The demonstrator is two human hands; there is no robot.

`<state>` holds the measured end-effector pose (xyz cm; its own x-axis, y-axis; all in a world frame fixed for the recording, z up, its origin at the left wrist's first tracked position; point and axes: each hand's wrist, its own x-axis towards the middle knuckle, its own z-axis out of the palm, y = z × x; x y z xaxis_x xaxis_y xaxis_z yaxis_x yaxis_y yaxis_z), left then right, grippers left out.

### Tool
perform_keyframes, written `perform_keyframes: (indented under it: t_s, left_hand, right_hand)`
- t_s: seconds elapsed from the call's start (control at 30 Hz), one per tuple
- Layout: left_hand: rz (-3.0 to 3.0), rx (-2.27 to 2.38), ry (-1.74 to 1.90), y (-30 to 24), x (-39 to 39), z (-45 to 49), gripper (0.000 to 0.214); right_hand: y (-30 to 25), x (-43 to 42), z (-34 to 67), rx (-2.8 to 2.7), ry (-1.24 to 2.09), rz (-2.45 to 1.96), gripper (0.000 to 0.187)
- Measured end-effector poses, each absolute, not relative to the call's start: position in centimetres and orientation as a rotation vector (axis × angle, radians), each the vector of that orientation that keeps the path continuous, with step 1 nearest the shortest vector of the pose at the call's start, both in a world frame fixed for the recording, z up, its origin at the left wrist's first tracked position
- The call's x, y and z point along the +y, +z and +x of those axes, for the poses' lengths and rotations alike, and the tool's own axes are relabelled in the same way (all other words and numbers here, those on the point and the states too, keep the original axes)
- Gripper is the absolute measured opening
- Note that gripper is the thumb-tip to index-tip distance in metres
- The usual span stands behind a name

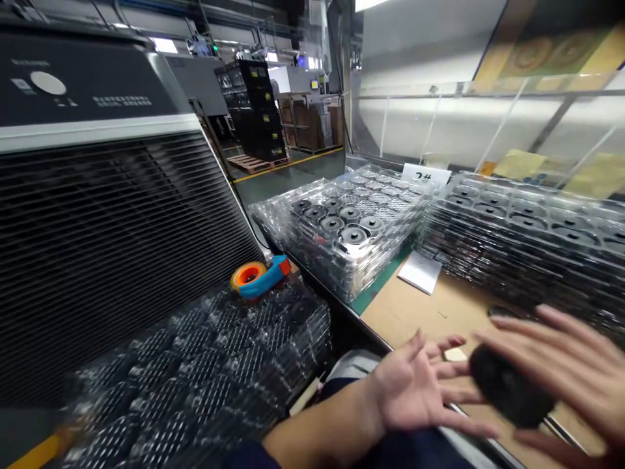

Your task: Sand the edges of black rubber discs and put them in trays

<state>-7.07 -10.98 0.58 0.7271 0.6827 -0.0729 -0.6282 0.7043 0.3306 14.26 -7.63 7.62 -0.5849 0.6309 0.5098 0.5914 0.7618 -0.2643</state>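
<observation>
Both hands spread: left hand (410, 391) open, right hand (561, 365) over a blurred black part (510, 384), grip impossible to tell; stacked clear trays (517, 241) beyond.

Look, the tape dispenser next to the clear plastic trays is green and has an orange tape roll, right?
Not quite: the head view shows the tape dispenser is blue, not green. The rest is right: it is next to the clear plastic trays and has an orange tape roll.
</observation>
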Motion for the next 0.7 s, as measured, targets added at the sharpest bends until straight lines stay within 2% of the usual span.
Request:
perform_keyframes:
  t_s: [0.07,0.13,0.23,0.4,0.53,0.7]
  left_hand:
    - [0.25,0.273,0.676,0.2,-11.4,-6.4,0.062]
    - [0.235,0.367,0.61,-0.5,-11.8,-5.8,0.071]
    - [0.311,0.451,0.526,-2.0,-12.1,-5.6,0.077]
    - [0.483,0.457,0.408,-4.6,-12.0,-6.9,0.061]
    - [0.452,0.352,0.243,-5.5,-11.8,-8.0,0.049]
    - [0.391,0.338,0.295,-5.9,-10.9,-7.5,0.056]
  right_hand:
    - [6.5,-9.1,12.4,-2.621,-0.066,-0.656,0.075]
    - [5.1,-10.4,11.4,-2.657,-0.129,-0.623,0.085]
    - [2.4,-12.1,11.5,-2.539,-0.008,-0.835,0.085]
    - [-1.4,-14.4,12.7,-2.395,0.293,-1.096,0.087]
    - [-0.8,-15.2,12.0,-2.334,0.524,-1.154,0.082]
    - [0.8,-14.6,11.6,-2.336,0.641,-1.162,0.078]
